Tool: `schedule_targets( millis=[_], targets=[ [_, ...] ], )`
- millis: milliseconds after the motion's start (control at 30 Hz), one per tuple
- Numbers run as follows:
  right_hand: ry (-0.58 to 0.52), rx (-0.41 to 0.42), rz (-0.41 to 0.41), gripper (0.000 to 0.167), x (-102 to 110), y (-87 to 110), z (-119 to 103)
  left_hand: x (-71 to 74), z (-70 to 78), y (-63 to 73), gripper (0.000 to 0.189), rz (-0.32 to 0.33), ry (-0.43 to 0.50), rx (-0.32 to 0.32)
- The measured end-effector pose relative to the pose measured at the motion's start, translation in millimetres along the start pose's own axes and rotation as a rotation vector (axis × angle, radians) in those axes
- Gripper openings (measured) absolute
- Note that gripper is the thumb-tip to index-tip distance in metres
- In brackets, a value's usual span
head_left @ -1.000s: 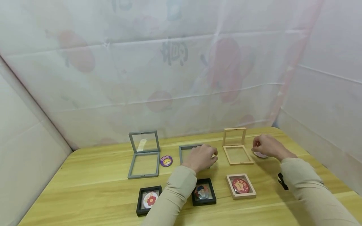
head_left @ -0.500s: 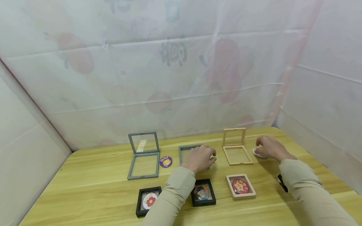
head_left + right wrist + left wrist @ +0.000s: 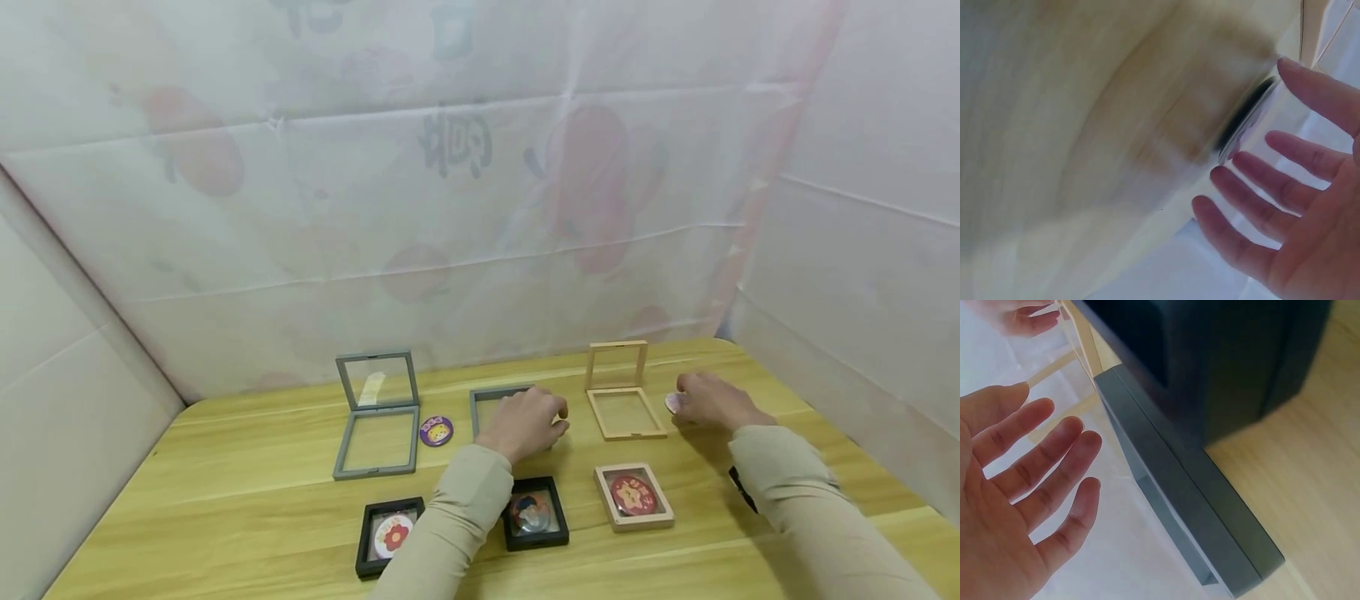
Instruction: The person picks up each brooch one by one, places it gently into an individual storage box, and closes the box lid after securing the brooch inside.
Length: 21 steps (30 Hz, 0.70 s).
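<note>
My left hand (image 3: 523, 423) hovers over a grey frame (image 3: 501, 392), hiding much of it. In the left wrist view its fingers are loosely spread and hold nothing. My right hand (image 3: 716, 400) is over a pale round badge (image 3: 672, 403) on the table at the right and covers most of it. The right wrist view shows the badge (image 3: 1252, 125) edge-on, near the fingertips, with thumb and fingers spread; contact is hard to tell. Left of this hand stands an opened cream frame (image 3: 626, 414) with its lid upright.
Further left are an opened grey frame (image 3: 377, 442) and a purple badge (image 3: 437, 431). Nearer me lie two black frames (image 3: 536, 512) and a closed cream frame (image 3: 633, 497), each holding a badge. A white cloth wall (image 3: 337, 208) rises behind the wooden table (image 3: 225, 483).
My right hand has drawn back from the badge's edge, then lowered over it, so less of the badge shows. The left hand has stayed over the grey frame.
</note>
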State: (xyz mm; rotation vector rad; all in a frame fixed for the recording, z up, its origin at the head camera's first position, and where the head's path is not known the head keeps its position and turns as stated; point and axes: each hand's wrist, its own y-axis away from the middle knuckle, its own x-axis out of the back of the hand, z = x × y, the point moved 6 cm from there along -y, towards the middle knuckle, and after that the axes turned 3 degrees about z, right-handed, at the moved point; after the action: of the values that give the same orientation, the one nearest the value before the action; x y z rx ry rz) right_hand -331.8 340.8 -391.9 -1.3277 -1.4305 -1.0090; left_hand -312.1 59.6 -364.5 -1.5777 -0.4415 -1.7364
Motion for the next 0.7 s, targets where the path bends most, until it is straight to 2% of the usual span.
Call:
schedule_targets(
  millis=[167,233,433,700],
  targets=[
    [0.013,-0.02,-0.012,0.023,2.7,-0.3,-1.6,2.3,-1.5,0.1,0.018,0.01,-0.006,-0.003],
    [0.012,-0.028,-0.021,0.03,2.4,0.9,-2.2,2.1,-1.8,0.7,0.018,0.009,0.0,-0.005],
    [0.014,-0.042,-0.019,0.071,2.1,5.6,-4.8,0.9,-2.0,4.1,0.019,-0.002,0.008,-0.016],
    [0.029,-0.037,0.018,0.076,2.7,5.8,-2.0,5.9,-2.9,5.0,0.017,0.015,-0.006,-0.022]
  ],
)
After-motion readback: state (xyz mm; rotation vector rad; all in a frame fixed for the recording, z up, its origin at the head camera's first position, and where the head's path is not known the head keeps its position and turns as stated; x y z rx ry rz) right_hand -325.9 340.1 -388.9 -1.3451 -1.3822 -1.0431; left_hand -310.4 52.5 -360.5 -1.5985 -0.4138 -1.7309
